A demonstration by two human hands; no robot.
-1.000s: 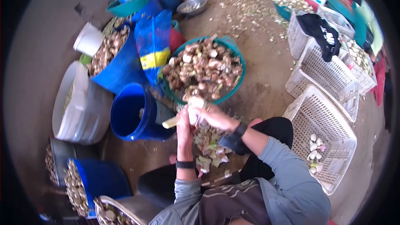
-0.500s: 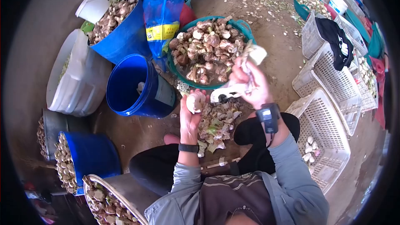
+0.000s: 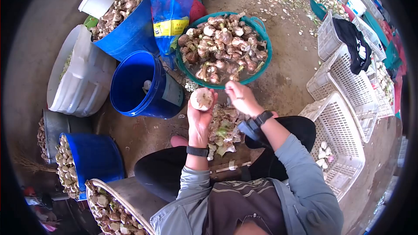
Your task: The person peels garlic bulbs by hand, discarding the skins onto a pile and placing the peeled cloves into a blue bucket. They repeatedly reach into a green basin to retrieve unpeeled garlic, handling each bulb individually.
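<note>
A pale garlic bulb (image 3: 202,99) rests in my left hand (image 3: 199,119), its flat cut-looking face turned up and my fingers wrapped around it from below. To its right, apart from the bulb, my right hand (image 3: 242,99) is closed with thumb and fingers pinched; whatever is between them is too small to make out. Just beyond both hands stands a teal basin (image 3: 268,45) heaped with brownish, unpeeled garlic bulbs (image 3: 224,38) and some water. Below the hands, a pile of peeled-off garlic skins (image 3: 223,132) lies on the floor between my legs.
Left of the basin stands a blue bucket (image 3: 126,108) with a little white inside, and a blue mesh bag (image 3: 173,11) behind it. White plastic crates (image 3: 348,159) line the right side, the nearest holding several white bulbs (image 3: 323,154). More filled tubs (image 3: 102,156) stand at left.
My right hand has come down and left, and the pale stalk and strips of skin it held are gone from view. The bulb in my left hand has turned face up.
</note>
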